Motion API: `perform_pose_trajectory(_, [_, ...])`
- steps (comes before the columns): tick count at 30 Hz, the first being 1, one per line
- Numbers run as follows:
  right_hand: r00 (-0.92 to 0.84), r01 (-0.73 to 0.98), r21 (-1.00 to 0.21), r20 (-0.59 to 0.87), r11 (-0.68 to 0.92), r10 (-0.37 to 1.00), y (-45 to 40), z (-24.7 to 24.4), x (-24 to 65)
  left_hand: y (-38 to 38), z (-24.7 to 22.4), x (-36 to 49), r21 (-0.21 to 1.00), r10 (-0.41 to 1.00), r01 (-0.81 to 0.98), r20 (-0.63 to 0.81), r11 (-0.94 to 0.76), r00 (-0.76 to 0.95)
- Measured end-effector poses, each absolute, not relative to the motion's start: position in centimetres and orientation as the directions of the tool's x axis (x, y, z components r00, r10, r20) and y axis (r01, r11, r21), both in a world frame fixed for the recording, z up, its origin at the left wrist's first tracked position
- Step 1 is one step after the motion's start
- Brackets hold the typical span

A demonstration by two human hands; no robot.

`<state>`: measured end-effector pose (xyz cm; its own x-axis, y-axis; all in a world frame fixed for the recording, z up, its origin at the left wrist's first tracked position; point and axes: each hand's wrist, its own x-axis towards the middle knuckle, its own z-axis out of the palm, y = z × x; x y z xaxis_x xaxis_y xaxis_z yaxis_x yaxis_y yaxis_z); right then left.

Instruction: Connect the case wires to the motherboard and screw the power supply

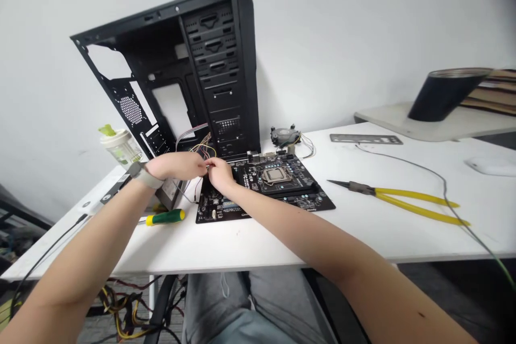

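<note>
Motherboard (278,188), black and densely packed with components, lies flat on the white tabletop (250,242) at lower centre of the frame, a silver CPU (275,174) seated in its socket. At the board's left edge, the left hand (177,165) and right hand (221,174) meet, both narrow, fingertips pinched on thin coloured wires (203,145). These wires hang from the black steel PC case (220,64), which stands just behind the board, with stamped drive bays and a perforated vent. A green-and-yellow screwdriver (165,217) lies just below the left forearm. To the right rest needle-nose pliers (382,196) with yellow plastic grips, a stamped metal I/O shield (366,139) and a white mouse (492,165). A finned CPU cooler (285,136) sits behind the board. A clear plastic cup (119,148) stands at left. A dark tumbler (443,97) rests on a pale shelf (387,121) at upper right, before a white wall (342,27).
</note>
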<state>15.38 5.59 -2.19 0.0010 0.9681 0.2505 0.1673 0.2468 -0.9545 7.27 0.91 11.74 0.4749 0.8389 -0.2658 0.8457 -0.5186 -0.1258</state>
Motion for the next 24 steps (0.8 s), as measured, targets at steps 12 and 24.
perform_pose_trajectory(12, [0.012, 0.127, -0.967, 0.225, 0.222, 0.974, 5.4, -2.1, 15.4, 1.0, 15.0, 4.3, 0.587, 0.993, 0.809, 0.093, 0.007, -0.075])
perform_pose_trajectory(24, [0.004, 0.139, -0.965, 0.226, 0.223, 0.974, 5.5, -2.2, 15.4, 1.3, 13.7, 3.2, 0.664, 0.99, 0.737, 0.126, -0.126, 0.056])
